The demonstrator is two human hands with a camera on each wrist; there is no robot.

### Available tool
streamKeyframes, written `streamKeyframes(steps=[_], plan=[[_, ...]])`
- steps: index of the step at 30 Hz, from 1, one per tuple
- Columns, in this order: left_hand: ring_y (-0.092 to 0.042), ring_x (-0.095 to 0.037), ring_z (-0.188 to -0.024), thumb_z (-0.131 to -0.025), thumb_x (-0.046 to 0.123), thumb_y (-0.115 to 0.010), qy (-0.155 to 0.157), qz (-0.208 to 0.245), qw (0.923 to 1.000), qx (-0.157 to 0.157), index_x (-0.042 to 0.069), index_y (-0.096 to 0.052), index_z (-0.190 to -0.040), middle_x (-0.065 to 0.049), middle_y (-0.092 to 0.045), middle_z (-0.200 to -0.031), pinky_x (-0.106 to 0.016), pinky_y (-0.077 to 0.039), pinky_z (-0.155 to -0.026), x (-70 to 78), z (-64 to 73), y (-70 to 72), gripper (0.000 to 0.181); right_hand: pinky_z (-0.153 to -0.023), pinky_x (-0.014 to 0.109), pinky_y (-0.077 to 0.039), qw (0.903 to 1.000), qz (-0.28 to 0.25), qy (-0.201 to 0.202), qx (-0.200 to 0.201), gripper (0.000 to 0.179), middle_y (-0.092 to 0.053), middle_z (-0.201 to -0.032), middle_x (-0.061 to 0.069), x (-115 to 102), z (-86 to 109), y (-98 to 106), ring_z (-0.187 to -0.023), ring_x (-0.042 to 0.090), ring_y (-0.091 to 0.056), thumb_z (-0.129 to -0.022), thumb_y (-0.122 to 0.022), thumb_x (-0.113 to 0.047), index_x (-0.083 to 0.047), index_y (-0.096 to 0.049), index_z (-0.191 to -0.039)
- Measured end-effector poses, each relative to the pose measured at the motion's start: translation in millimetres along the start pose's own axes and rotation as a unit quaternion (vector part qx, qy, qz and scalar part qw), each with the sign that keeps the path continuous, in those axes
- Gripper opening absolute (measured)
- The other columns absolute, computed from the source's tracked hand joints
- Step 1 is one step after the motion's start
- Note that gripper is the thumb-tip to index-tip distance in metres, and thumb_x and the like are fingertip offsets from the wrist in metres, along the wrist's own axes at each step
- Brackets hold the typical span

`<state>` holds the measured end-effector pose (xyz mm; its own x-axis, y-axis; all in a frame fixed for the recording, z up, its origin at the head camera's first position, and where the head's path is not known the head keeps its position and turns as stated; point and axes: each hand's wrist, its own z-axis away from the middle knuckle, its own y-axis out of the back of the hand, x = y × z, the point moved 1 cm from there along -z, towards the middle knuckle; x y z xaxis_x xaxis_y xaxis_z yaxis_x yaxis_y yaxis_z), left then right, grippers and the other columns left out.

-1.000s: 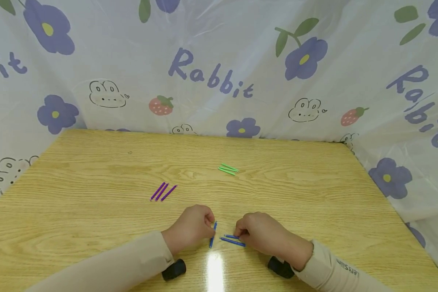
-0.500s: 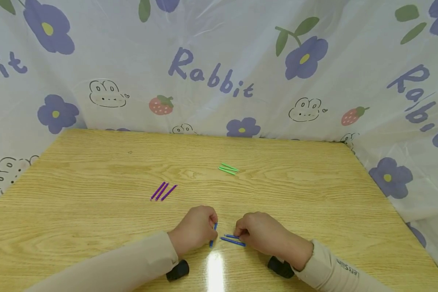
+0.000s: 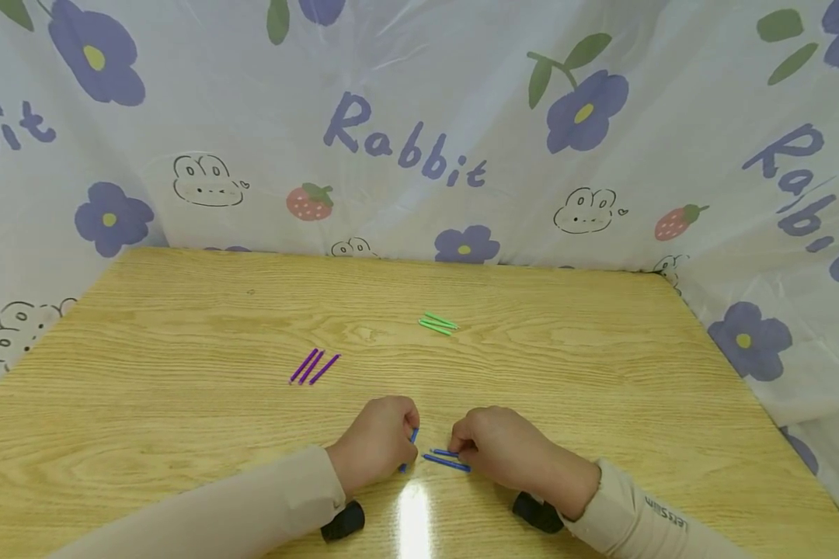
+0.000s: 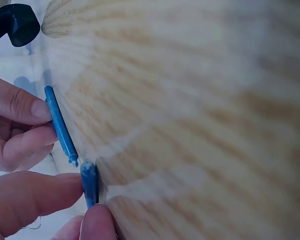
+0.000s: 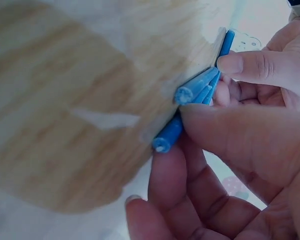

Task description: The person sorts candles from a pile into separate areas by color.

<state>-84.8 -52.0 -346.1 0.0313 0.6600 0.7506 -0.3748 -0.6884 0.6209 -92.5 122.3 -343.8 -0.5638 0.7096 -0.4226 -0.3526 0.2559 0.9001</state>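
My left hand (image 3: 376,439) pinches a thin blue candle (image 4: 90,182) between thumb and index finger, low over the wooden table. My right hand (image 3: 506,449) has its thumb and fingertips around another blue candle (image 5: 168,136), partly hidden by them. Just in front of that one, nearer the person, lies a third blue candle (image 3: 447,463), close to the right fingertips. A small gap separates the two hands. Beyond the left hand rest several purple candles (image 3: 312,367), side by side and slanted. Farther back is a small group of green candles (image 3: 436,324).
The wooden table (image 3: 566,334) reaches back to a white printed curtain (image 3: 405,85) with flowers and rabbits. Black wrist devices (image 3: 342,521) sit under both cuffs. Glare brightens the tabletop near the front edge.
My left hand has shifted slightly right and closed in around its blue candle, covering more of it. The right hand, purple candles and green candles stay put.
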Motion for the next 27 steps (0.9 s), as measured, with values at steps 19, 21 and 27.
streamKeyframes(steps=[19,21,27], plan=[[-0.043,-0.013,-0.053,-0.067,-0.013,-0.059,0.008,0.002,1.0,-0.005,0.003,-0.053,-0.08,-0.003,-0.046,-0.063,-0.024,-0.036,-0.048,0.1,0.0,-1.3,0.022,-0.055,0.019,-0.04,0.9993,0.033,-0.004,0.02,0.012,-0.059,-0.071,-0.01,5,0.0,5,-0.06,0.002,-0.045,-0.072,-0.064,-0.003,-0.012,-0.068,-0.079],[-0.043,-0.013,-0.052,-0.067,-0.013,-0.059,0.01,0.004,0.9999,-0.008,0.003,-0.053,-0.081,-0.003,-0.046,-0.063,-0.024,-0.036,-0.048,0.5,0.3,-1.4,0.022,-0.056,0.019,-0.04,0.9995,0.017,-0.014,0.023,0.012,-0.058,-0.073,-0.01,7,1.0,6,-0.061,0.002,-0.044,-0.073,-0.064,-0.005,-0.012,-0.068,-0.081],[-0.043,-0.013,-0.053,-0.069,-0.012,-0.06,0.007,-0.008,0.9999,-0.009,0.003,-0.054,-0.083,-0.003,-0.047,-0.063,-0.025,-0.037,-0.049,0.5,0.9,-1.5,0.021,-0.059,0.02,-0.042,0.9982,-0.008,-0.041,0.043,0.011,-0.059,-0.075,-0.009,15,3.1,13,-0.064,0.003,-0.048,-0.075,-0.063,-0.006,-0.012,-0.068,-0.084]])
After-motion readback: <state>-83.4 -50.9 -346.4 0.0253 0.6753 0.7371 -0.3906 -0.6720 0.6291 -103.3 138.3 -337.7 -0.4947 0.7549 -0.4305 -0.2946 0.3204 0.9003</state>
